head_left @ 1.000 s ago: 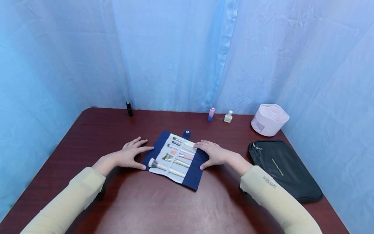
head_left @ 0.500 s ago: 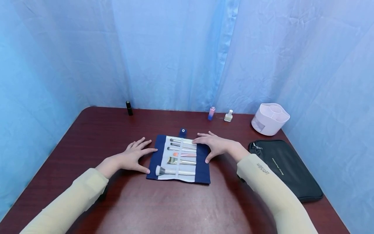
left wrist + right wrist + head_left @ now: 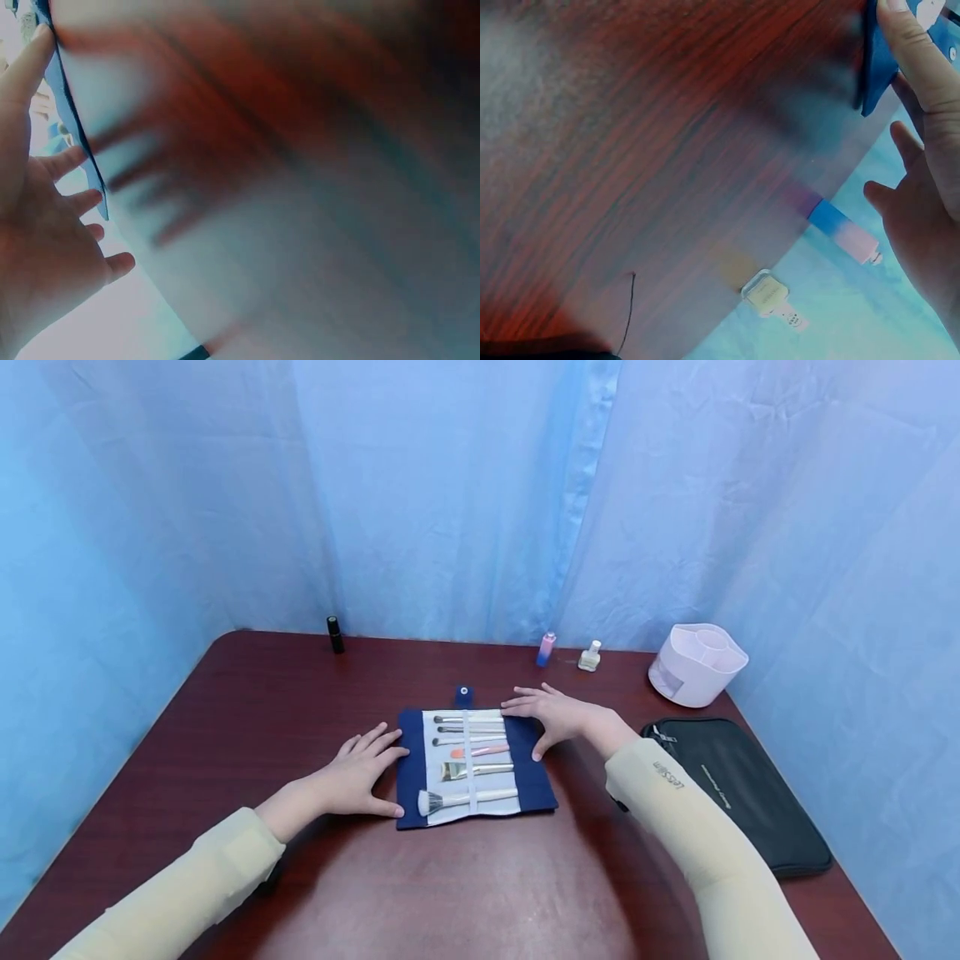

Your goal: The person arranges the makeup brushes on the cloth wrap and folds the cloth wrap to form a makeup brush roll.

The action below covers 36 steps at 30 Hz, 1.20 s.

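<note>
A navy brush roll (image 3: 412,777) lies unfolded on the dark red table, its snap tab (image 3: 464,696) pointing to the back. Several makeup brushes sit side by side under a pale elastic band, among them a big white-tipped brush (image 3: 468,798) at the front and a pink one (image 3: 483,750). With spread fingers, my left hand (image 3: 348,781) touches the roll's left edge at thumb and fingertips. My right hand (image 3: 562,718) rests thumb and fingers on the navy right flap. In the right wrist view, the right thumb (image 3: 919,52) lies on the navy cloth.
A black tube (image 3: 335,635) stands at the back left. Toward the back right are a pink-blue bottle (image 3: 546,649), a nail polish bottle (image 3: 589,657) and a white organizer (image 3: 690,681). A black zip case (image 3: 750,802) lies beside my right forearm.
The brush roll has turned counterclockwise from a slant to nearly square with the table, shifting slightly right. Both hands have moved along with its edges, the right one a little farther back.
</note>
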Each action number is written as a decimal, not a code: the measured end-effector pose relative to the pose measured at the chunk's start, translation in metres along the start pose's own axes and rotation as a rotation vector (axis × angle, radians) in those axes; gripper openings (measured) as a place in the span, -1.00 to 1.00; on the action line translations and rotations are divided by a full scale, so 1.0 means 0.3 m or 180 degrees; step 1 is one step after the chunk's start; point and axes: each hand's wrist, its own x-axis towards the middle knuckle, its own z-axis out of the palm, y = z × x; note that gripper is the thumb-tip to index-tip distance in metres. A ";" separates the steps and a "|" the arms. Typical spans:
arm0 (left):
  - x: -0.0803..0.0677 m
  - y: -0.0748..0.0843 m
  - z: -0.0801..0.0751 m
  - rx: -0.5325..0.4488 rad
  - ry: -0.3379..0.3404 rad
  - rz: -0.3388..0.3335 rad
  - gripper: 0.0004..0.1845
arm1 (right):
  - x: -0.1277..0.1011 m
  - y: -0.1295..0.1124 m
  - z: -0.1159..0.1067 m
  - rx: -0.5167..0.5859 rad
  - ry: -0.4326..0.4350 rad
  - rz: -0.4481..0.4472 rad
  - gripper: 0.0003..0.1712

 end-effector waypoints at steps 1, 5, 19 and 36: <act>0.001 0.003 0.000 0.0010 0.0000 -0.0002 -0.02 | -0.003 0.001 0.001 0.0046 0.0001 0.0032 0.07; 0.000 0.021 -0.007 -0.0008 -0.0023 0.0020 0.01 | -0.038 -0.010 0.016 0.0330 0.0069 0.0090 -0.01; -0.040 0.081 0.008 0.0035 0.0038 0.0396 -0.08 | -0.233 -0.216 0.093 0.0825 0.0058 0.0092 0.10; -0.026 0.043 -0.028 -0.0553 0.0012 0.0619 -0.90 | -0.269 -0.275 0.122 0.0488 0.0736 -0.0026 -0.60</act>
